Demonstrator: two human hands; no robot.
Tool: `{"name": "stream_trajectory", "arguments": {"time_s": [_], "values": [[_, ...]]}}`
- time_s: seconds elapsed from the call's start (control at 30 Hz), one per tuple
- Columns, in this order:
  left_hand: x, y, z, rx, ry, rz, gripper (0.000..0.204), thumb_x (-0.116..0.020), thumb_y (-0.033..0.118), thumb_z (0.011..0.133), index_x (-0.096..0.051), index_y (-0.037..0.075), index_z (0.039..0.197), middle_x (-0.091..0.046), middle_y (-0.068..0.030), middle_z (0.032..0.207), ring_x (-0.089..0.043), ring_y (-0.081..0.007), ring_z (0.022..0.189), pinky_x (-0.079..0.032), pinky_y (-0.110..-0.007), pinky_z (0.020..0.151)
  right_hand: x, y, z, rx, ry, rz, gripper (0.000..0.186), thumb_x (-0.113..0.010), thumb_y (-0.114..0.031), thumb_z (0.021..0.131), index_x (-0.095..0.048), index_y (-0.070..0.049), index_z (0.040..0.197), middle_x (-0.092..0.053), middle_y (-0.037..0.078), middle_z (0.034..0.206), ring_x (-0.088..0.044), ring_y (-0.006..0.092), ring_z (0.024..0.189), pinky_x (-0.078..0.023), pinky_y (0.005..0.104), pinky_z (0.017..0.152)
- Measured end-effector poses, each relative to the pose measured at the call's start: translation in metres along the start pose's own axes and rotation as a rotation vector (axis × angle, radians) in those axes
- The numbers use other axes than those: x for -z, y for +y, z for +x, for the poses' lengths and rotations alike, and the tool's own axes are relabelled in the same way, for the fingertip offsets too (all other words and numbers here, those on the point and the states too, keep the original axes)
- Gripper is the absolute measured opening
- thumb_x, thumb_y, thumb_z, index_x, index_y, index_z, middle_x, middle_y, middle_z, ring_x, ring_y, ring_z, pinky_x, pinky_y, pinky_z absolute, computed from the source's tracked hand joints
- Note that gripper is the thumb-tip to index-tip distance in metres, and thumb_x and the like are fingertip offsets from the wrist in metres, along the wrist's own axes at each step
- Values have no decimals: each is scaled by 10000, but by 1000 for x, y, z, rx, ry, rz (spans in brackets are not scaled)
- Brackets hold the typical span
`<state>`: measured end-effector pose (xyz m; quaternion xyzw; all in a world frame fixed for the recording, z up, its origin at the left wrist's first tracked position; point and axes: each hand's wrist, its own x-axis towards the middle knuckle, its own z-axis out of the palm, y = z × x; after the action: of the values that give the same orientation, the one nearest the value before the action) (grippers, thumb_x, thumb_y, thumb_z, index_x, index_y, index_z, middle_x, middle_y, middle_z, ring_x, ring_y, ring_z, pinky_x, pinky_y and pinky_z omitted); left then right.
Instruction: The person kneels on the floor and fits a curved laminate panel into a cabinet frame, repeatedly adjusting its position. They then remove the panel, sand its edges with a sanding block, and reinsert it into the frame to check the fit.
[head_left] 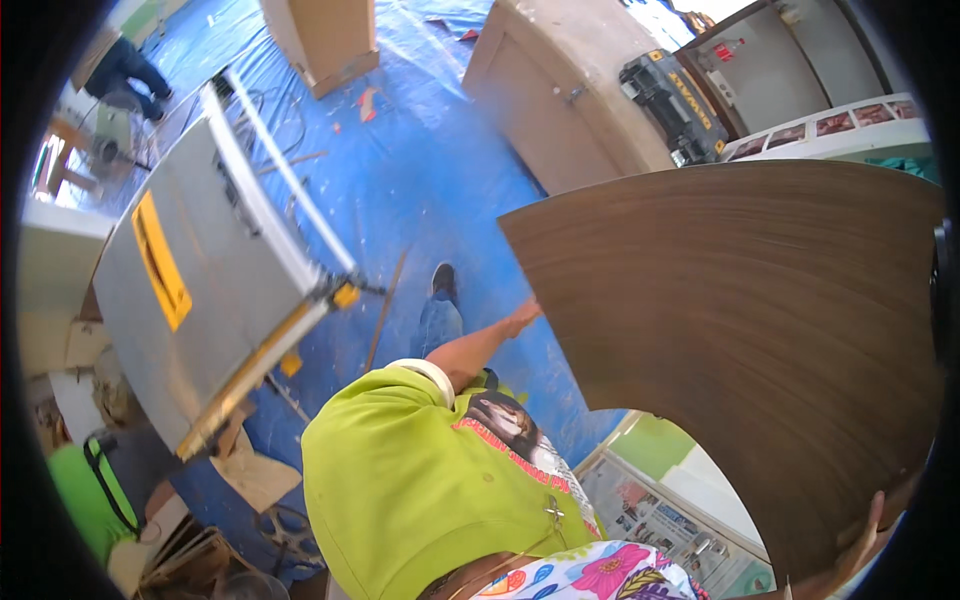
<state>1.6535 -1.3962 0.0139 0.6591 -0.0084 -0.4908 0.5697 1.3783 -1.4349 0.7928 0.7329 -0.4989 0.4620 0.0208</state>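
Observation:
A large dark-brown wood-grain panel point(730, 310) fills the right side of the view, tilted in front of me. My left hand point(524, 316) is closed on its left edge, with the fingers partly hidden behind it. At the panel's lower right, my right hand point(868, 540) grips the border, with some fingers laid along the face and the rest out of sight. To my left stands a table saw point(200, 260) with a grey top, a yellow throat plate point(160, 262) and a pale fence rail point(290, 185). It is apart from both hands.
Blue plastic sheeting point(410, 170) covers the floor, with a thin wood strip point(388, 310) on it. A beige cabinet point(570, 100) carries a black-and-yellow tool case point(675, 105). A newspaper-covered surface point(660, 520) lies under the panel. Another person point(125, 75) stands at the far left.

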Motion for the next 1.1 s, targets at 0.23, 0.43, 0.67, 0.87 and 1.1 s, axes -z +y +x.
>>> {"name": "stream_trajectory", "arguments": {"time_s": [0.23,0.43,0.67,0.87,1.1], "values": [[34,169,132,83,-506,-278,954,-655,674,882,-387,25,1527,-400,-184,1577,-406,-332,1435,-385,-450,1151,-134,-34,102,82,-149,-94,555,-751,-305,876,-513,19,1259,-530,121,1225,-494,230,1137,-384,366,1005],[121,307,148,166,-953,-821,862,-599,641,937,-406,40,1523,-438,-145,1554,-429,-295,1414,-391,-432,1134,-271,-18,185,2,-220,-69,758,-765,-387,874,-505,21,1458,-548,170,1461,-488,273,1361,-324,424,1172],[105,413,276,-340,-322,-335,620,-680,434,960,-527,29,1404,-619,-93,1330,-597,-185,1119,-495,-356,930,-457,-44,276,141,-287,-78,823,-816,-427,821,-533,69,1414,-575,189,1407,-545,277,1281,-373,370,1116],[147,624,413,-550,154,-615,503,-774,324,887,-624,-11,1231,-695,-79,1029,-629,-192,938,-533,-364,778,-607,-51,321,130,-157,173,678,-811,-302,871,-571,98,1363,-595,149,1392,-563,230,1247,-394,333,1082],[287,941,534,-1197,534,224,565,-695,433,944,-674,-92,1151,-712,-257,1117,-661,-372,1030,-488,-446,929,-778,-97,249,-222,47,376,634,-834,-233,847,-595,77,1346,-644,134,1329,-593,222,1172,-418,330,1043]]}}
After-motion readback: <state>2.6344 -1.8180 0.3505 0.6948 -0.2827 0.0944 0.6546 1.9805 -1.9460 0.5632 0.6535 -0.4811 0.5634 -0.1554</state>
